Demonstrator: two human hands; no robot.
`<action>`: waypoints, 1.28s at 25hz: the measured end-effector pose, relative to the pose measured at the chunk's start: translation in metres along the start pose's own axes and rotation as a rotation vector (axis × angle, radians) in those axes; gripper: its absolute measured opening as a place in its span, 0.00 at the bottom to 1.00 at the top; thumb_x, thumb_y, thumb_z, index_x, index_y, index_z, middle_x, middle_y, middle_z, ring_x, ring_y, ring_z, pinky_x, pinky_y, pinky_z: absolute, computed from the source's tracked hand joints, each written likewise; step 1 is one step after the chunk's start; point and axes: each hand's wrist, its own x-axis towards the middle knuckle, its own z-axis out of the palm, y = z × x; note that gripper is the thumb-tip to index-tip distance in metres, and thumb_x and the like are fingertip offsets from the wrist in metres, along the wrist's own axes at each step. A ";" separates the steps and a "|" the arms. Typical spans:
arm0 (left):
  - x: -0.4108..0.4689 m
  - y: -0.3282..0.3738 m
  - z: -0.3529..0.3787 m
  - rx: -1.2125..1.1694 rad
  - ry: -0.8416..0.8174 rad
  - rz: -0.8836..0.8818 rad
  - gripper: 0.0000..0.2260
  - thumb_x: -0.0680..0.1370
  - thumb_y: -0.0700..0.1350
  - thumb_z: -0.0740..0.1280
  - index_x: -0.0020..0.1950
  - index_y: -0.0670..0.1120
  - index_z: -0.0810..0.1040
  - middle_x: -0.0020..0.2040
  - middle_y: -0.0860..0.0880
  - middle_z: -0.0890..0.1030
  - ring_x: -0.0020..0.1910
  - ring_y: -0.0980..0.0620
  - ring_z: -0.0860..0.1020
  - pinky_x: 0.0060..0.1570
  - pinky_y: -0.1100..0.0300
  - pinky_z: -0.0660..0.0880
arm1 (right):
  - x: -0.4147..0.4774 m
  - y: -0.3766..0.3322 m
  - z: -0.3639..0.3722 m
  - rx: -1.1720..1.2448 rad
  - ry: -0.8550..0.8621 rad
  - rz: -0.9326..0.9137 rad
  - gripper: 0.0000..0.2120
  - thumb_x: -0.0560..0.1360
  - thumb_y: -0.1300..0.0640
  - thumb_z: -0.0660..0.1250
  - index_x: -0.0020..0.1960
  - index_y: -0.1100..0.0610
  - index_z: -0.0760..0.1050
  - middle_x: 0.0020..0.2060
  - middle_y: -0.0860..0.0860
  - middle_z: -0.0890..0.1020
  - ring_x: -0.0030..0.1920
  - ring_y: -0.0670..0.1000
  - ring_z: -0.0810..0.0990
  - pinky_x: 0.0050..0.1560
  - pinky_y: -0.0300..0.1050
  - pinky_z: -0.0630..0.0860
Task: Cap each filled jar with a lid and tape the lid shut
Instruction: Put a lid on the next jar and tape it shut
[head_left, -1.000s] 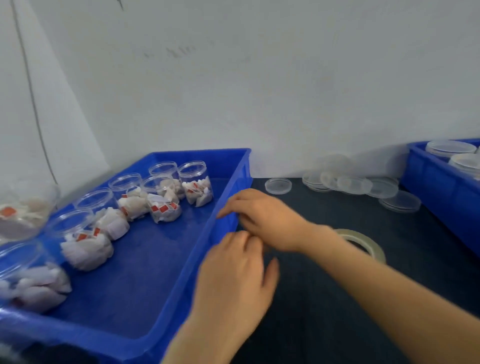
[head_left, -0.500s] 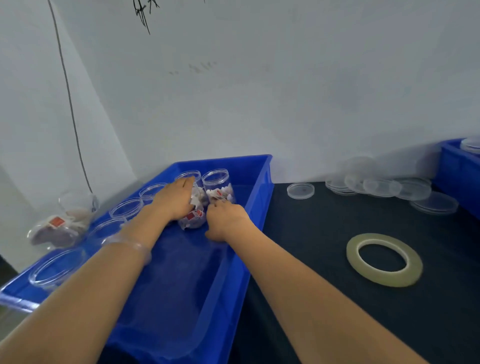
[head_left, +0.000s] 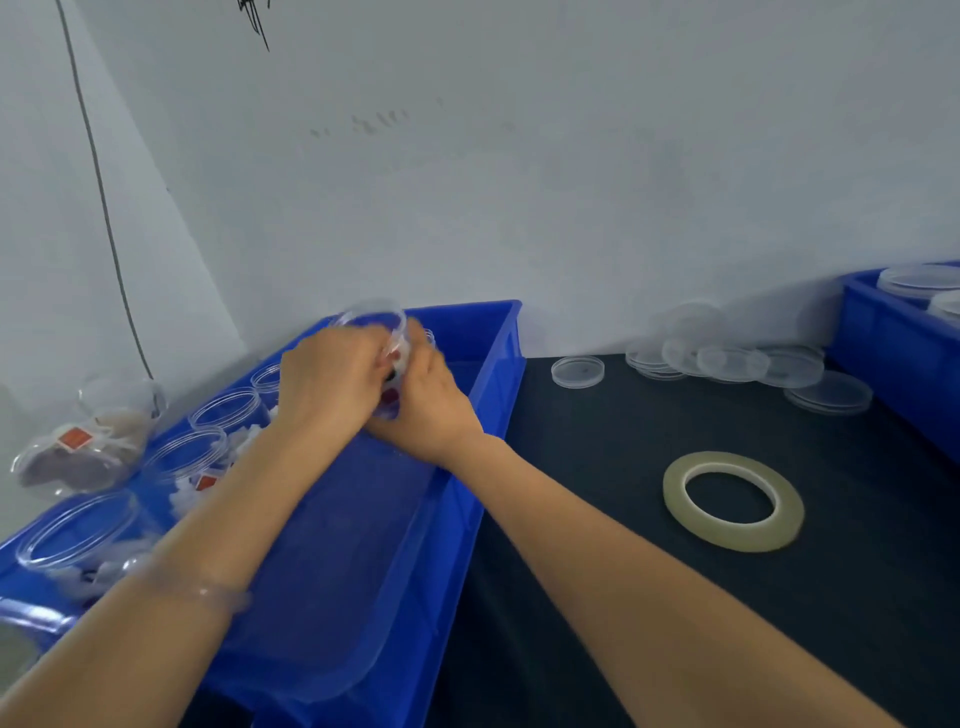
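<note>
A blue tray (head_left: 498, 374) on the left holds several clear open jars (head_left: 182, 457) filled with white packets. At the tray's far end my left hand (head_left: 327, 384) and my right hand (head_left: 431, 400) both grip one filled jar (head_left: 374, 319), raised a little and tilted. Its body is mostly hidden between my fingers. Clear lids (head_left: 576, 371) lie loose on the dark table by the wall. A roll of clear tape (head_left: 732, 501) lies flat on the table to the right of my right forearm.
A second blue bin (head_left: 893, 358) with stacked lids stands at the right edge. Outside the tray at the far left a filled jar (head_left: 88, 447) lies on its side. A white wall runs close behind everything, with a thin black cable down the left.
Both hands have closed together round one jar at the tray's far end and raised it. Half a second ago they rested on separate jars.
</note>
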 end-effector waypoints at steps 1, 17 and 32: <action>-0.006 0.014 -0.017 -0.070 0.103 0.038 0.04 0.78 0.42 0.65 0.48 0.46 0.80 0.43 0.47 0.82 0.46 0.42 0.80 0.38 0.53 0.68 | -0.004 0.001 -0.006 0.121 0.140 -0.032 0.52 0.70 0.53 0.77 0.80 0.60 0.45 0.76 0.58 0.60 0.75 0.57 0.62 0.72 0.55 0.67; -0.070 0.182 0.096 -1.010 0.170 -0.016 0.31 0.68 0.44 0.78 0.69 0.51 0.72 0.73 0.48 0.65 0.74 0.54 0.61 0.68 0.66 0.63 | -0.129 0.131 -0.145 0.000 -0.226 0.285 0.47 0.66 0.62 0.77 0.76 0.58 0.53 0.67 0.50 0.71 0.65 0.47 0.74 0.62 0.38 0.71; -0.063 0.193 0.123 -1.401 -0.137 -0.249 0.36 0.64 0.52 0.81 0.57 0.75 0.61 0.59 0.67 0.74 0.57 0.70 0.73 0.57 0.62 0.74 | -0.073 0.210 -0.242 -1.173 0.116 0.306 0.16 0.77 0.59 0.65 0.64 0.57 0.75 0.63 0.57 0.76 0.64 0.57 0.73 0.65 0.53 0.70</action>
